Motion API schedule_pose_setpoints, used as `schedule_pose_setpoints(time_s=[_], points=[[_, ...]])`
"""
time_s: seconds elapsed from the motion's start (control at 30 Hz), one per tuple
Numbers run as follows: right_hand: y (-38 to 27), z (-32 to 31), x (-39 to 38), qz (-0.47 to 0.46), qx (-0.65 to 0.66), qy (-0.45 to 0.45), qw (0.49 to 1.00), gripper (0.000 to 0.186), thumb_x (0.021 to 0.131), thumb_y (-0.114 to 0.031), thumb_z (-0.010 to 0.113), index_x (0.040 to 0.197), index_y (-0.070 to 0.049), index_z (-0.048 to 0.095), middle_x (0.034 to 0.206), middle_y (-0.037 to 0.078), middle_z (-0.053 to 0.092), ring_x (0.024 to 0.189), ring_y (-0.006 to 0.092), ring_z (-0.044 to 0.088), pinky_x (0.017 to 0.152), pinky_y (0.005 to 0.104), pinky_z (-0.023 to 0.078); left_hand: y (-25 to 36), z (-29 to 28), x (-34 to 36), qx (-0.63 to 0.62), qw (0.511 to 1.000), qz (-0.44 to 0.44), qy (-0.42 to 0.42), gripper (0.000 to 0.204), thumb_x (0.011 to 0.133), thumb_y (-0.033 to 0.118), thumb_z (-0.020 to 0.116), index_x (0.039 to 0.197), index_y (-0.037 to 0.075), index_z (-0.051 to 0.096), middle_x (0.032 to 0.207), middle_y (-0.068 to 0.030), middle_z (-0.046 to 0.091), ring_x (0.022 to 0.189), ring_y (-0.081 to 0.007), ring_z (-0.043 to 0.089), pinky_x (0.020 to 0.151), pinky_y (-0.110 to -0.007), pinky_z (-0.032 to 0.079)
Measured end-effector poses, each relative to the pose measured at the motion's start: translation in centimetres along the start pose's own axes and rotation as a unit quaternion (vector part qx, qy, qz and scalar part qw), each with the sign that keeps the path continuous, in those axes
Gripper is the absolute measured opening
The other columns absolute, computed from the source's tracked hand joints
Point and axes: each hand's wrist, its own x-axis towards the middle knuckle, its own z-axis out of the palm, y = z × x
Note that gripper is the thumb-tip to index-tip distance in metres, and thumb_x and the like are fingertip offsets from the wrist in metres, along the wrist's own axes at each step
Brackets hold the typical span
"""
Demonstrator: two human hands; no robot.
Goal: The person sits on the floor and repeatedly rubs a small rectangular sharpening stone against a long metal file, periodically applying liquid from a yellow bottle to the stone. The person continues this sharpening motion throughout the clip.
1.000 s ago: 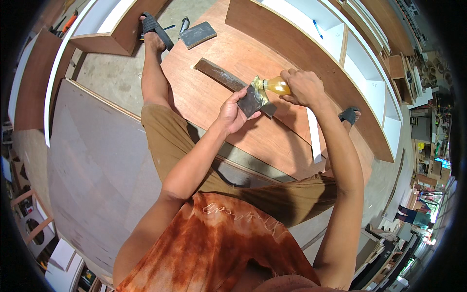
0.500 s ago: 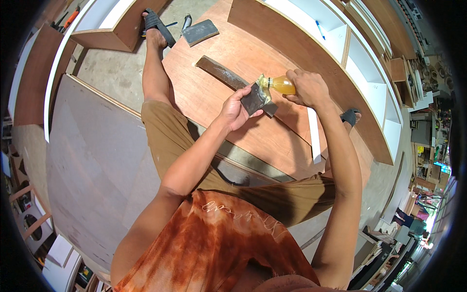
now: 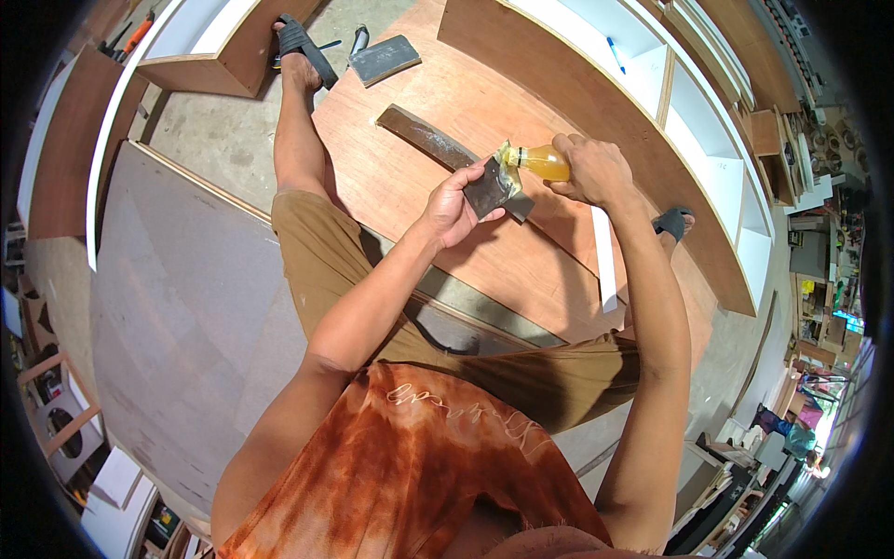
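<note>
My left hand [image 3: 451,211] is closed round a dark grey, flat rectangular piece [image 3: 485,193]. Pale yellow, glossy stuff coats its far right edge. In my right hand [image 3: 597,170] is a bottle [image 3: 547,164] of yellow liquid, tilted sideways with its narrow neck at that coated edge. Whether liquid is flowing out is too small to see. Beneath the dark piece, a long dark strip [image 3: 424,138] with whitish smears lies aslant on a reddish plywood sheet [image 3: 507,275].
Ahead on the right stands a long wooden shelf unit [image 3: 577,98] with white compartments and a blue pen [image 3: 616,54] inside. A dark block [image 3: 386,61] lies at the plywood's far end. A white strip [image 3: 603,261] rests near my right forearm. A large grey board [image 3: 186,317] spreads out at left.
Both hands keep almost the same place and hold. The bottle has shifted very slightly to the right against the coated edge.
</note>
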Motion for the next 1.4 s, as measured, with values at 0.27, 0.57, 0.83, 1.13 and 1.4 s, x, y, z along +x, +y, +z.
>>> schedule_pose_setpoints(time_s=[0.27, 0.57, 0.83, 1.13, 1.4], points=[[-0.1, 0.3, -0.1, 0.020, 0.054, -0.002, 0.998, 0.047, 0.078, -0.042, 0.078, 0.106, -0.010, 0.060, 0.100, 0.015, 0.071, 0.094, 0.0338, 0.070, 0.080, 0.0458, 0.056, 0.3, -0.1, 0.1, 0.062, 0.998, 0.015, 0.005, 0.048, 0.103, 0.029, 0.052, 0.147, 0.010, 0.049, 0.128, -0.0058, 0.067, 0.115, -0.0187, 0.066, 0.089, -0.042, 0.059], [1.5, 6.8, 1.2, 0.103, 0.256, 0.022, 0.961, 0.066, 0.072, -0.052, 0.082, 0.114, -0.004, 0.067, 0.095, 0.020, 0.073, 0.094, 0.0378, 0.070, 0.083, 0.0463, 0.054, 2.9, 1.6, 0.3, 0.510, 0.848, 0.133, 0.052, 0.046, 0.098, 0.020, 0.054, 0.140, 0.005, 0.062, 0.132, -0.0089, 0.066, 0.116, -0.0134, 0.059, 0.096, -0.028, 0.047], [2.7, 17.4, 6.1, 0.268, 0.450, 0.353, 0.776, 0.089, 0.069, -0.059, 0.086, 0.137, -0.007, 0.060, 0.117, 0.022, 0.069, 0.112, 0.0339, 0.066, 0.100, 0.0445, 0.050, 6.8, -2.9, 0.1, 0.199, 0.978, 0.065, -0.020, 0.051, 0.097, 0.028, 0.058, 0.144, 0.008, 0.055, 0.144, -0.0147, 0.058, 0.133, -0.0347, 0.054, 0.111, -0.061, 0.042], [5.2, 24.6, 9.6, 0.419, 0.569, 0.316, 0.633, 0.082, 0.069, -0.037, 0.093, 0.135, -0.003, 0.057, 0.126, 0.018, 0.068, 0.118, 0.0327, 0.065, 0.102, 0.0421, 0.050, 5.2, -4.9, -1.8, -0.022, 0.998, 0.051, 0.017, 0.053, 0.092, 0.033, 0.060, 0.140, 0.010, 0.058, 0.148, -0.0159, 0.054, 0.139, -0.0407, 0.048, 0.115, -0.070, 0.030], [5.9, 23.6, 8.7, 0.383, 0.506, 0.269, 0.725, 0.084, 0.075, -0.046, 0.086, 0.138, -0.003, 0.052, 0.134, 0.020, 0.063, 0.124, 0.0348, 0.060, 0.105, 0.0439, 0.047, 4.4, -6.3, -0.7, -0.032, 0.999, 0.027, 0.014, 0.050, 0.094, 0.033, 0.059, 0.139, 0.010, 0.059, 0.146, -0.0153, 0.057, 0.137, -0.0397, 0.050, 0.112, -0.069, 0.034]])
